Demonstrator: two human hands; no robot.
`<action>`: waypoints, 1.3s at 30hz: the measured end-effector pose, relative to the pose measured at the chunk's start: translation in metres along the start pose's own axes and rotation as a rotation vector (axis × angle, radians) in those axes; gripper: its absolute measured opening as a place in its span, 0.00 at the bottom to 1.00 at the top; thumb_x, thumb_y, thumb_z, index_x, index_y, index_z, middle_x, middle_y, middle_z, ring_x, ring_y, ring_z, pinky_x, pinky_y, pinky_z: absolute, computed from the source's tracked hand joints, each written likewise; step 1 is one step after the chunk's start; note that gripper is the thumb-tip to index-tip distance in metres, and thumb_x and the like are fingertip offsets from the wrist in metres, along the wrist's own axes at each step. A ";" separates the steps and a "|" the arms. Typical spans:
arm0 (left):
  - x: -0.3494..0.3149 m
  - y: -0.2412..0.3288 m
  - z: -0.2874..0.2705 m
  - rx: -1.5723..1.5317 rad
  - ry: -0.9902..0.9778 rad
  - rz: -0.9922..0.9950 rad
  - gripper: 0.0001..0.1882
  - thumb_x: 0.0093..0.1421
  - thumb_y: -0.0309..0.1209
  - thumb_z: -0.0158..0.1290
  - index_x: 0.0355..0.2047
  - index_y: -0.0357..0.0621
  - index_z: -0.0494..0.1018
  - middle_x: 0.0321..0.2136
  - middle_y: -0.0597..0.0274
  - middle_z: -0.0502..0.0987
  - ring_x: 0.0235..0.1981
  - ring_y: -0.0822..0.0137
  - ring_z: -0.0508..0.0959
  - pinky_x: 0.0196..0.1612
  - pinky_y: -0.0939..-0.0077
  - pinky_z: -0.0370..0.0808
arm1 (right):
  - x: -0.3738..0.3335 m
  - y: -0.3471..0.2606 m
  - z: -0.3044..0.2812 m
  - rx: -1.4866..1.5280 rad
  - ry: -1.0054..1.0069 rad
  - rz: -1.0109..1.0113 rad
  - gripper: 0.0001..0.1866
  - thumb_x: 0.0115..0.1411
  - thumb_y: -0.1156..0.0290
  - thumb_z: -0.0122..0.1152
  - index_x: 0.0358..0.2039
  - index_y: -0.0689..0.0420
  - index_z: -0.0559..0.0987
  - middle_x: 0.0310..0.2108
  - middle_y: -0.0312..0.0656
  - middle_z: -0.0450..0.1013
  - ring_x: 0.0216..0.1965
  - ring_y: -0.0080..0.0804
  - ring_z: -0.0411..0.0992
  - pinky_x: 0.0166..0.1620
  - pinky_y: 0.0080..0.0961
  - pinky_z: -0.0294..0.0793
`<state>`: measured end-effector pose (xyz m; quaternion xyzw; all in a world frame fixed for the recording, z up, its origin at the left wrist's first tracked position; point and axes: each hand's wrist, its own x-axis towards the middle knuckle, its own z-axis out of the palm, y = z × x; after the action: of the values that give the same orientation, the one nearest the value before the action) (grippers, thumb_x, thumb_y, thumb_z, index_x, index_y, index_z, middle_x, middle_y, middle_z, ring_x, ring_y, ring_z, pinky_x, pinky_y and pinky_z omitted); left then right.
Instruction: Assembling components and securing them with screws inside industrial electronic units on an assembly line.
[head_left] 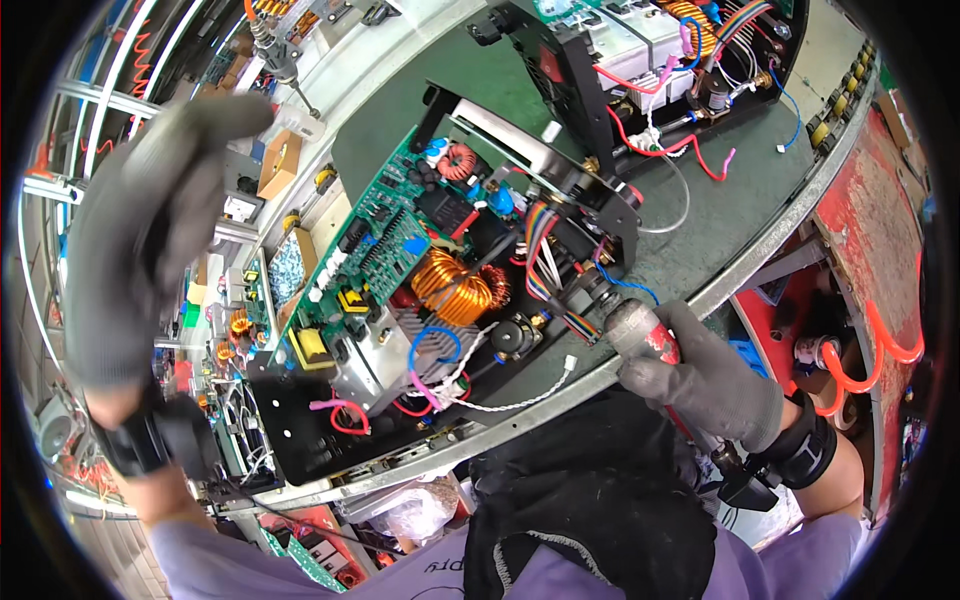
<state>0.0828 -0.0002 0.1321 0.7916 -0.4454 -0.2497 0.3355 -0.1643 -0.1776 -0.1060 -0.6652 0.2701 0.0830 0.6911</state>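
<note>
My right hand (pixel 725 375), in a grey glove, is closed around a silver-and-red air-powered screwdriver (pixel 640 333). The tool's tip points at the front right of an open black chassis, near a rainbow ribbon cable (pixel 540 240). In that chassis (pixel 300 430) stand a green circuit board (pixel 372 225), a copper-wound coil (pixel 455 285) and a finned metal heat sink (pixel 385 355). My left hand (pixel 150 240), also gloved, is raised at the left, apart from the chassis. Its fingers are stretched out and it shows nothing held.
A second open chassis (pixel 640 60) with loose red and blue wires stands at the back right. Over the far left edge hangs another screwdriver (pixel 275 60). A cardboard box (pixel 278 163) sits behind the board. The metal bench rim (pixel 740 280) curves past my right hand; an orange coiled hose (pixel 870 365) lies beyond.
</note>
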 end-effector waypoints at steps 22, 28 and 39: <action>0.176 -0.239 0.129 -0.690 -0.852 0.060 0.13 0.64 0.33 0.54 0.46 0.40 0.75 0.34 0.68 0.78 0.32 0.78 0.75 0.36 0.83 0.74 | 0.033 -0.009 0.018 0.003 0.140 -0.157 0.39 0.52 0.48 0.71 0.53 0.64 0.68 0.40 0.49 0.75 0.42 0.34 0.75 0.46 0.32 0.73; 0.177 -0.237 0.137 -0.798 -0.852 0.061 0.11 0.65 0.33 0.53 0.44 0.40 0.75 0.34 0.69 0.78 0.32 0.80 0.75 0.35 0.84 0.75 | 0.028 -0.023 0.016 -0.310 0.213 -0.101 0.36 0.49 0.55 0.74 0.51 0.64 0.68 0.34 0.49 0.77 0.37 0.40 0.78 0.41 0.34 0.76; 0.180 -0.239 0.150 -0.850 -0.817 -0.235 0.08 0.67 0.31 0.51 0.40 0.41 0.76 0.30 0.72 0.78 0.27 0.83 0.75 0.29 0.86 0.77 | 0.031 -0.022 0.023 -0.474 0.302 -0.125 0.38 0.42 0.58 0.80 0.46 0.65 0.69 0.30 0.51 0.77 0.33 0.45 0.78 0.35 0.35 0.77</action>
<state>0.1932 -0.1133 -0.1624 0.4720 -0.3087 -0.7255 0.3944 -0.1215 -0.1653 -0.1027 -0.8285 0.3015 0.0009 0.4719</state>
